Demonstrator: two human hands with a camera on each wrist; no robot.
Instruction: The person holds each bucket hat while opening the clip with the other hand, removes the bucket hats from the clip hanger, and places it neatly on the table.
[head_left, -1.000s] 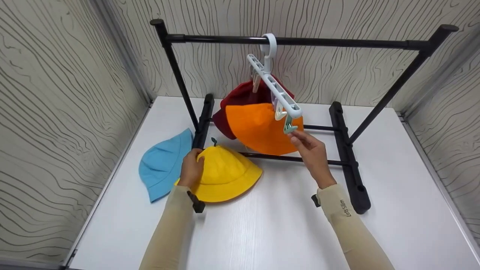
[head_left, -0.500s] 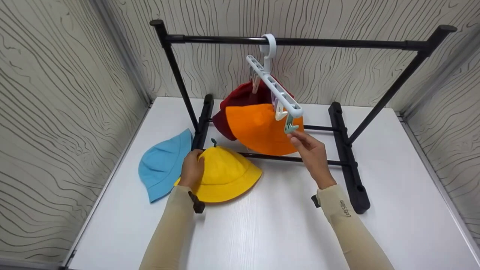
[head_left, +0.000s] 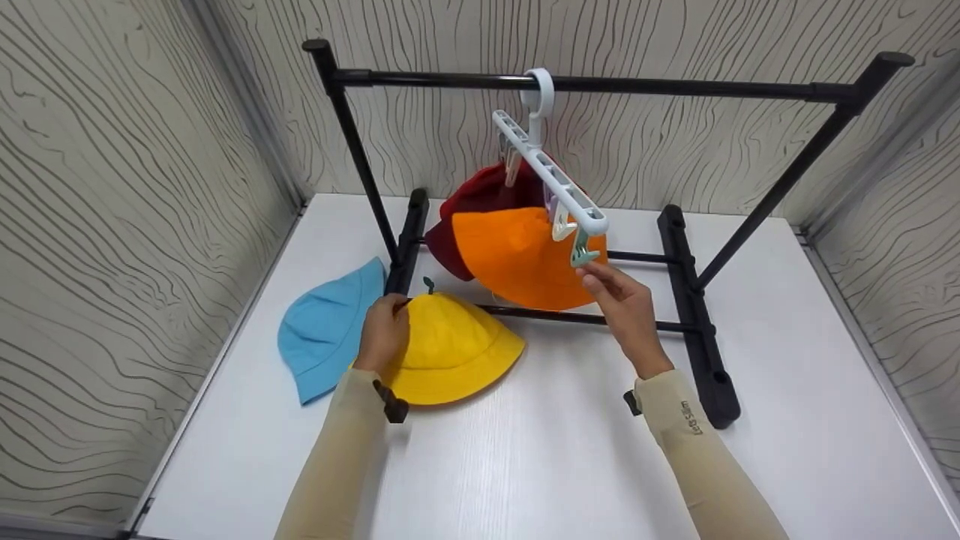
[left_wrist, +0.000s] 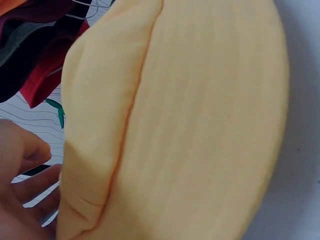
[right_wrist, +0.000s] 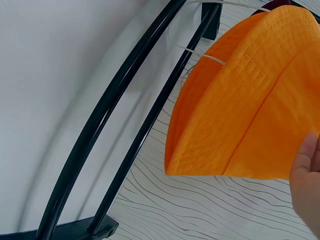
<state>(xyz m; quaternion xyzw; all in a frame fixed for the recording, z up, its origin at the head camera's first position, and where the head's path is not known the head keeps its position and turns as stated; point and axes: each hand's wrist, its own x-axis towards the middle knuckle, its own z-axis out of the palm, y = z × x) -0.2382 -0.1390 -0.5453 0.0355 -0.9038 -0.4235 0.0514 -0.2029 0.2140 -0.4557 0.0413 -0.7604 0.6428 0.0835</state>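
Left hand (head_left: 383, 335) has its fingers gripping the yellow hat (head_left: 454, 352) by its left side, blue hat (head_left: 324, 334) just lying left on the counter (head_left: 517, 472), right hand (head_left: 628, 316) fingers pinching the green clip (head_left: 580, 252) at the near end of the white hanger (head_left: 553, 177), with the orange hat (head_left: 514, 259) then the dark red hat (head_left: 476, 193) farther back.

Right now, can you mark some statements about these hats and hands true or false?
1. The left hand touches the yellow hat. True.
2. The pale hanger hooks over the black bar. True.
3. Every hat hangs from the hanger. False: the blue hat lies on the table.
4. The right hand grips the black bar. False: its fingers are on the green clip.
5. The orange hat is nearer the person than the dark red hat. True.
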